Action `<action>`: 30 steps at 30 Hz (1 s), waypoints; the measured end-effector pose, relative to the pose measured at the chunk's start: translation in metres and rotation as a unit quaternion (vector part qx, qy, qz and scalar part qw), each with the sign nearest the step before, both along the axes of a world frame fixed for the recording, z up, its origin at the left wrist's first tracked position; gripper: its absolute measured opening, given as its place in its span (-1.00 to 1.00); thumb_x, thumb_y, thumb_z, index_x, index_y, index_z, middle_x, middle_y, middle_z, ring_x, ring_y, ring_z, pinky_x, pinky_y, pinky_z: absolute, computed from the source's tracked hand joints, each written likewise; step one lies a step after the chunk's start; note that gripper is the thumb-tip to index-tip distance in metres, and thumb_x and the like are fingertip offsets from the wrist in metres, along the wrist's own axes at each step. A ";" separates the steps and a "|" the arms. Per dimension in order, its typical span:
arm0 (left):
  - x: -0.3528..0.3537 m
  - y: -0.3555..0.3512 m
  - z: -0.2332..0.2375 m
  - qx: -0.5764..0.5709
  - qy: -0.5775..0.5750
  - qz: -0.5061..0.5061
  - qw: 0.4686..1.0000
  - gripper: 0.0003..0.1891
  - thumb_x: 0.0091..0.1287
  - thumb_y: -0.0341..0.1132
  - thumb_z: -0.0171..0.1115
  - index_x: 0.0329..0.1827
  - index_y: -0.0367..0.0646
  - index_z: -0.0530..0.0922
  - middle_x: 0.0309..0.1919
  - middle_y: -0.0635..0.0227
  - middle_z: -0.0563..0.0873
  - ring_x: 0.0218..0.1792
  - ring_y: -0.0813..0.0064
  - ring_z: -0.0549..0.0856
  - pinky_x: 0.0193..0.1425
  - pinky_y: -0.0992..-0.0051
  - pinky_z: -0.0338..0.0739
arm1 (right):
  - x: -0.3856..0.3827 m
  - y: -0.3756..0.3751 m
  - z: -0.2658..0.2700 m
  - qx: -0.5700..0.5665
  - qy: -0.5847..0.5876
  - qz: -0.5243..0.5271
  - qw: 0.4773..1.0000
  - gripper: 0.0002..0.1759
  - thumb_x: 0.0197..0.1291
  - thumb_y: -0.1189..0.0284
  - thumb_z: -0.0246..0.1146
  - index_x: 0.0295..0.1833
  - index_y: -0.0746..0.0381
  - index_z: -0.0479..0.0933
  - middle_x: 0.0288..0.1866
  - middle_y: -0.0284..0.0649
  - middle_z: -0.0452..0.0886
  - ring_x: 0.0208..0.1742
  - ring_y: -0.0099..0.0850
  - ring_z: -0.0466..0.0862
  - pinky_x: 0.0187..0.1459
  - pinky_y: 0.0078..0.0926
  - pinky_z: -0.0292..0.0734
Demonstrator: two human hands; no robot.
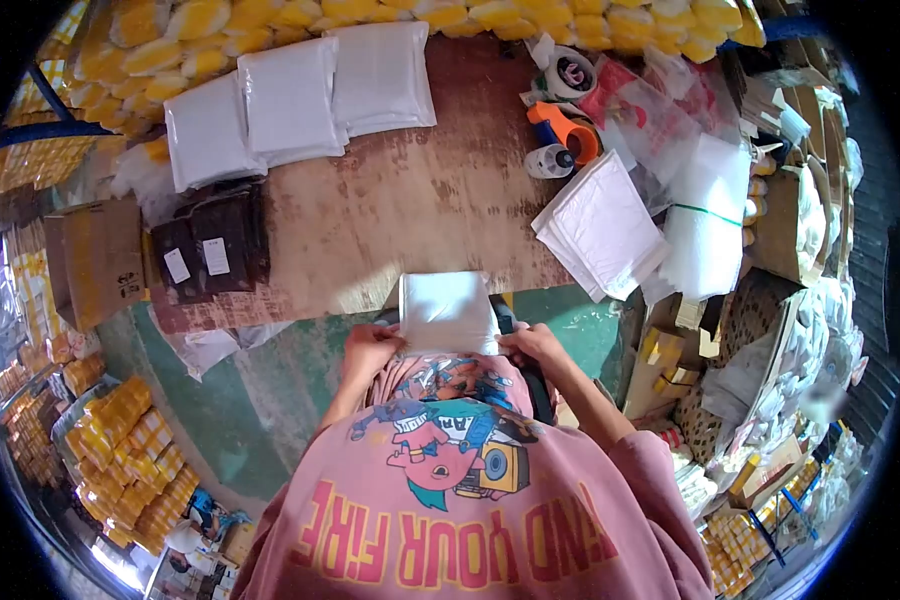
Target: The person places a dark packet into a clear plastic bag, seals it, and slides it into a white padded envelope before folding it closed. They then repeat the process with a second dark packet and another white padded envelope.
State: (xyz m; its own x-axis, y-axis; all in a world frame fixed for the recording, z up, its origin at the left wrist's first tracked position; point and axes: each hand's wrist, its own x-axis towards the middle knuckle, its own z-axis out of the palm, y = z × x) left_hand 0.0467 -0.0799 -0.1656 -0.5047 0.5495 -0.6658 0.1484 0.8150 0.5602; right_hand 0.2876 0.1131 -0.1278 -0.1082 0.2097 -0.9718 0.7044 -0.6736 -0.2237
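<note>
A flat white packet lies at the near edge of the wooden table, partly over my lap. My left hand pinches its near left corner. At the near right corner, my right hand has its fingers closed on the same packet. Both hands are just off the table's front edge. Stacks of white packets lie at the table's back left, and another white stack lies tilted at the right. Dark packages with white labels sit at the left.
A cardboard box stands left of the table. At the back right are an orange tape dispenser, a bottle, a tape roll and a banded bundle of clear plastic. Yellow-and-white packages fill the lower left.
</note>
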 end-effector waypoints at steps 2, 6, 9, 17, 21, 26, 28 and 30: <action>-0.003 0.002 -0.001 -0.026 -0.063 0.017 0.998 -0.70 -0.12 -0.20 0.47 -0.43 -0.27 0.72 -0.60 0.15 0.70 -0.54 0.47 0.68 -0.40 0.44 0.52 | 0.001 0.002 0.000 -0.023 0.010 -0.001 1.000 -0.78 0.09 0.36 0.38 -0.46 0.21 0.52 -0.58 -0.40 0.49 -0.62 -0.61 0.38 -0.58 -0.61 0.22; -0.003 0.001 -0.003 -0.031 -0.099 0.044 0.994 -0.70 -0.08 -0.24 0.48 -0.39 -0.31 0.72 -0.60 0.27 0.70 -0.57 0.57 0.62 -0.45 0.50 0.47 | 0.000 0.007 0.005 -0.053 0.026 -0.020 0.998 -0.77 0.12 0.35 0.37 -0.47 0.19 0.50 -0.59 -0.43 0.45 -0.64 -0.64 0.34 -0.61 -0.63 0.15; -0.008 0.002 -0.013 -0.045 -0.188 0.091 0.977 -0.68 -0.04 -0.25 0.51 -0.29 -0.31 0.72 -0.56 0.34 0.70 -0.57 0.60 0.60 -0.48 0.53 0.45 | -0.005 0.009 0.006 -0.055 0.035 -0.017 0.998 -0.75 0.15 0.33 0.35 -0.49 0.17 0.49 -0.60 -0.45 0.41 -0.66 -0.65 0.31 -0.62 -0.63 0.11; -0.012 0.024 -0.014 -0.080 -0.358 0.129 0.921 -0.36 0.07 0.15 0.47 -0.13 -0.35 0.68 -0.34 0.28 0.72 -0.30 0.54 0.64 -0.24 0.47 0.52 | -0.016 0.012 -0.002 -0.064 0.010 -0.048 0.997 -0.65 0.18 0.16 0.36 -0.34 0.26 0.63 -0.57 -0.42 0.49 -0.64 -0.63 0.40 -0.61 -0.64 0.23; 0.000 0.038 -0.028 -0.125 -0.280 0.068 0.949 -0.34 0.02 0.11 0.52 -0.03 -0.32 0.66 -0.23 0.28 0.74 -0.25 0.51 0.67 -0.17 0.50 0.54 | -0.028 0.002 -0.007 -0.080 0.105 -0.040 0.990 -0.49 0.15 0.04 0.38 -0.23 0.36 0.67 -0.41 -0.30 0.66 -0.48 -0.51 0.60 -0.46 -0.57 0.46; 0.010 0.055 -0.023 -0.036 -0.141 -0.001 0.989 -0.08 -0.20 0.33 0.50 0.12 -0.23 0.60 0.01 0.08 0.71 0.03 0.29 0.70 0.14 0.41 0.56 | -0.058 0.003 0.014 0.008 0.100 0.079 0.992 -0.27 -0.05 -0.11 0.45 -0.22 0.47 0.67 -0.31 -0.17 0.72 -0.35 -0.45 0.68 -0.34 -0.49 0.54; 0.018 0.052 -0.045 -0.019 -0.135 -0.047 0.990 -0.03 -0.22 0.35 0.50 0.15 -0.24 0.58 0.05 0.02 0.68 0.07 0.26 0.68 0.17 0.40 0.54 | -0.046 -0.009 -0.062 0.115 0.033 0.261 0.958 -0.14 -0.21 -0.21 0.48 -0.26 0.51 0.65 -0.34 -0.10 0.72 -0.28 -0.39 0.72 -0.30 -0.42 0.58; 0.019 0.045 -0.057 0.010 -0.153 -0.066 0.986 0.01 -0.23 0.39 0.47 0.18 -0.26 0.56 0.08 -0.03 0.66 0.11 0.27 0.66 0.19 0.40 0.52 | -0.022 -0.023 -0.114 0.171 0.127 0.254 0.944 -0.15 -0.23 -0.22 0.48 -0.29 0.49 0.66 -0.36 -0.09 0.72 -0.28 -0.40 0.72 -0.30 -0.41 0.58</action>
State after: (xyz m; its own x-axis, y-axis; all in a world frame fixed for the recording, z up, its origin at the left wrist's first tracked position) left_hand 0.0659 -0.0348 -0.2231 -0.2054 0.6105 -0.7649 0.0732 0.7890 0.6101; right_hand 0.2657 0.0903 -0.2414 -0.4988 0.3659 -0.7857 0.8114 -0.1215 -0.5717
